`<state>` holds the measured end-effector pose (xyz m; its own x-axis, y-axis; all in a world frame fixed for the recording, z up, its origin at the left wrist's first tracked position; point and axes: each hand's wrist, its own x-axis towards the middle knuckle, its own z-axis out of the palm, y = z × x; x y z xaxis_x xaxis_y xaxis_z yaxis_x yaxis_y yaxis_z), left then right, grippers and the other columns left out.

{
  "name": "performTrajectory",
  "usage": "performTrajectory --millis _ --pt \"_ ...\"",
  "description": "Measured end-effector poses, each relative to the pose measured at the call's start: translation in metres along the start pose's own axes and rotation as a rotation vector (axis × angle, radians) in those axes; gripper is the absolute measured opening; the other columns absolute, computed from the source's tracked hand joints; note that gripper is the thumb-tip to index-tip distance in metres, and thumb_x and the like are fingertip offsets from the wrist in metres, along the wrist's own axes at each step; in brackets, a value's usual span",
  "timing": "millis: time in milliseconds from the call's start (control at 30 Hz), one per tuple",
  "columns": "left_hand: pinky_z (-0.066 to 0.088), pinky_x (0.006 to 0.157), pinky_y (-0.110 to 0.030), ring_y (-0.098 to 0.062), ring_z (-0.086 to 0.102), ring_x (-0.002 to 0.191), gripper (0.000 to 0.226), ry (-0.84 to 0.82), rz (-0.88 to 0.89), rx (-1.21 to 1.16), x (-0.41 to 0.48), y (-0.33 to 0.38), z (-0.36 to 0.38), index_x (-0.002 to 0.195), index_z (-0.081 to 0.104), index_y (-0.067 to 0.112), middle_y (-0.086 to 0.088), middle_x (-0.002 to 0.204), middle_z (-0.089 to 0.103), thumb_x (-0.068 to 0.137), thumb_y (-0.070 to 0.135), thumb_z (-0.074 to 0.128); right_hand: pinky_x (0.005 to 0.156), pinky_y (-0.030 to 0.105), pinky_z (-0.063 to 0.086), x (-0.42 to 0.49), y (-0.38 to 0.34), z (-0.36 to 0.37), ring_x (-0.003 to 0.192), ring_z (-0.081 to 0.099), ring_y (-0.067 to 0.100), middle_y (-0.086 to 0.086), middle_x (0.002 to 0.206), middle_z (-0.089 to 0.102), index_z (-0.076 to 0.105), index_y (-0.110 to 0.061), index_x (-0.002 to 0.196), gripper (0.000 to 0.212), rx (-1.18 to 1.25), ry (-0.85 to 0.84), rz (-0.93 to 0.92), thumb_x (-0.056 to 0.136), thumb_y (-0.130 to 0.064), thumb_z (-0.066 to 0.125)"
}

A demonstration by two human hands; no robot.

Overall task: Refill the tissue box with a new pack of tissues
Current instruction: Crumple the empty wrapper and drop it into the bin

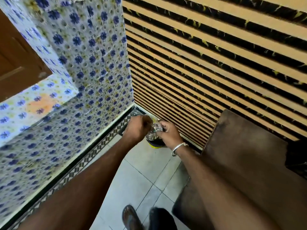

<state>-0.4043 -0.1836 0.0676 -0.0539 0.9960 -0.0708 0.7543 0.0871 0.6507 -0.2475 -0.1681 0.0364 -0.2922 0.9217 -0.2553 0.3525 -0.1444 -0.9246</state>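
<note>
Both hands out over a small dark bin w/ yellow rim in the floor corner. Left hand clenched, right hand pinching a crumpled clear wrapper between them. Looks like binning pack wrap, prob. late stage. Tissue box & tissues not in view, so refill unconfirmed.

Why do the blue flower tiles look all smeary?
Head view: the blue-flowered wall tiles are smeared by camera motion, worst at the left edge; the wide lens bends the orange-and-black striped wall; the crinkly clear plastic wrapper glints between both hands.
</note>
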Motion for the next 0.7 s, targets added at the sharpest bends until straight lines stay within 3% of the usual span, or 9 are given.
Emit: performTrajectory --millis 67,167,200,267,333,400,433,567,700 --pt "0.049 0.058 -0.023 -0.019 0.069 0.068 0.007 0.021 -0.001 0.010 0.020 -0.010 0.004 0.078 0.075 0.014 -0.006 0.074 0.075 0.078 0.011 0.069 0.082 0.036 0.057 0.016 0.005 -0.001 0.094 0.067 0.016 0.007 0.100 0.071 0.064 -0.022 0.097 0.042 0.151 -0.016 0.109 0.077 0.013 0.055" --pt "0.044 0.054 -0.012 -0.013 0.066 0.063 0.014 -0.027 0.013 -0.013 0.054 -0.022 0.019 0.070 0.073 0.018 -0.003 0.071 0.075 0.077 0.006 0.069 0.069 0.023 0.060 0.041 0.019 -0.004 0.080 0.067 0.003 0.005 0.100 0.068 0.058 -0.009 0.110 0.044 0.222 0.022 0.207 0.082 0.024 0.053" --pt "0.048 0.055 -0.010 -0.012 0.068 0.063 0.017 -0.059 0.003 -0.039 0.062 -0.026 0.023 0.067 0.071 0.020 -0.002 0.072 0.076 0.076 0.005 0.069 0.069 0.024 0.061 0.048 0.025 -0.004 0.082 0.067 0.005 0.007 0.101 0.068 0.059 -0.008 0.110 0.042 0.204 0.048 0.222 0.082 0.023 0.055" --pt "0.059 0.059 -0.023 -0.013 0.072 0.066 0.023 -0.104 -0.032 -0.068 0.089 -0.034 0.036 0.065 0.068 0.023 0.000 0.071 0.075 0.076 0.004 0.070 0.081 0.035 0.062 0.074 0.042 -0.004 0.091 0.068 0.015 0.007 0.106 0.069 0.065 -0.012 0.104 0.040 0.114 0.131 0.223 0.079 0.019 0.061" --pt "0.058 0.062 -0.023 -0.012 0.070 0.065 0.019 -0.114 -0.045 -0.067 0.118 -0.045 0.050 0.066 0.071 0.022 0.002 0.071 0.075 0.077 0.005 0.071 0.092 0.044 0.058 0.105 0.058 -0.003 0.096 0.067 0.023 0.008 0.110 0.065 0.072 -0.018 0.099 0.039 -0.024 0.237 0.222 0.074 0.012 0.069" --pt "0.052 0.061 -0.016 -0.012 0.069 0.067 0.011 -0.126 -0.072 -0.055 0.144 -0.057 0.065 0.072 0.074 0.017 0.000 0.075 0.076 0.079 0.009 0.070 0.090 0.038 0.056 0.134 0.070 -0.003 0.090 0.063 0.022 0.004 0.103 0.060 0.076 -0.014 0.098 0.031 -0.109 0.320 0.237 0.074 0.006 0.074" --pt "0.053 0.063 -0.019 -0.015 0.070 0.071 0.008 -0.141 -0.082 -0.061 0.155 -0.063 0.072 0.076 0.075 0.015 -0.002 0.077 0.077 0.079 0.012 0.069 0.086 0.036 0.056 0.146 0.071 -0.005 0.086 0.062 0.020 0.005 0.097 0.062 0.077 -0.010 0.098 0.027 -0.126 0.342 0.250 0.075 0.004 0.074" --pt "0.059 0.079 -0.035 -0.025 0.073 0.082 0.008 -0.244 -0.150 -0.120 0.199 -0.096 0.112 0.084 0.077 0.013 -0.011 0.084 0.078 0.082 0.010 0.070 0.086 0.042 0.058 0.193 0.107 -0.003 0.091 0.070 0.030 0.016 0.096 0.075 0.076 -0.003 0.100 0.025 -0.071 0.329 0.335 0.076 0.002 0.069" --pt "0.049 0.079 -0.023 -0.026 0.073 0.092 0.019 -0.292 -0.155 -0.094 0.229 -0.136 0.164 0.104 0.077 0.009 -0.013 0.100 0.078 0.088 0.009 0.067 0.097 0.049 0.054 0.235 0.179 0.012 0.104 0.069 0.030 0.015 0.108 0.075 0.076 -0.011 0.109 0.032 0.055 0.294 0.486 0.081 0.000 0.064"
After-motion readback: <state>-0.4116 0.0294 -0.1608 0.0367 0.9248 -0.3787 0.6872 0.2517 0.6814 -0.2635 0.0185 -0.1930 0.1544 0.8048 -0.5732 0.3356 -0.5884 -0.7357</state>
